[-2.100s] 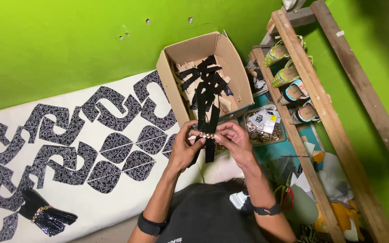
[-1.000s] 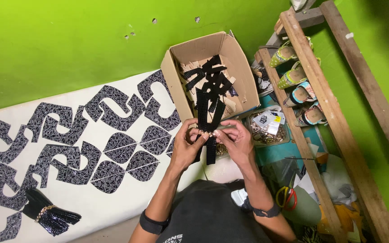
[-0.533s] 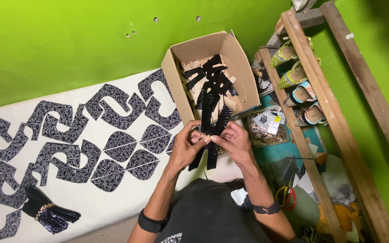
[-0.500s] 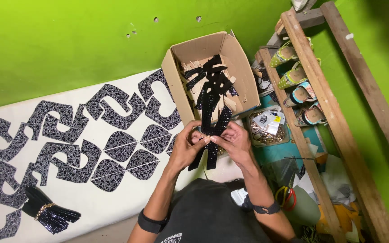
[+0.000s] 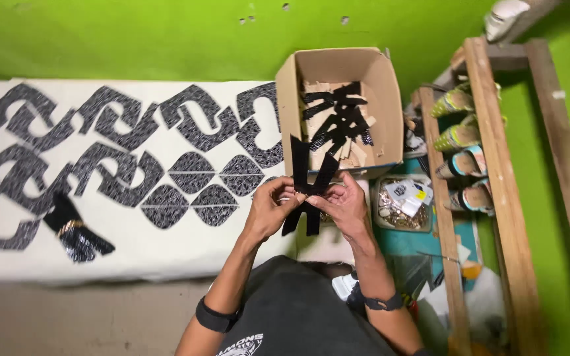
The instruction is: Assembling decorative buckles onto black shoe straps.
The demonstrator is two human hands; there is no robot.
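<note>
- Black straps (image 5: 308, 181): a small bundle of flat strips, crossed in an X, held just below the cardboard box (image 5: 338, 109), dead centre of view.
- Left hand (image 5: 273, 209) pinches the bundle at the crossing from 9 o'clock; right hand (image 5: 346, 206) pinches it from 3 o'clock. Fingertips of both pressed together on the same spot, something small and pale between them – too small to tell what.
- Step, as I read it: joining or fitting the straps at the crossing point. Next move likely calls for a steady hold on the crossing so the strips don't slip out of alignment.
- Box is open-topped, brown, at 12 o'clock from the hands; more black strips (image 5: 338, 118) and tan cut pieces inside.
- Clear tray (image 5: 404, 204) at 3 o'clock of the right hand: small gold-coloured bits plus white packets, one with a yellow tag. Print unreadable.
- White sheet (image 5: 133, 250) at 9 o'clock, covered with black patterned cut-outs; a finished-looking black piece with a gold band (image 5: 74, 227) lies at its left.
- Wooden rack (image 5: 489, 165) at 3 o'clock holds sandals; green wall behind.
</note>
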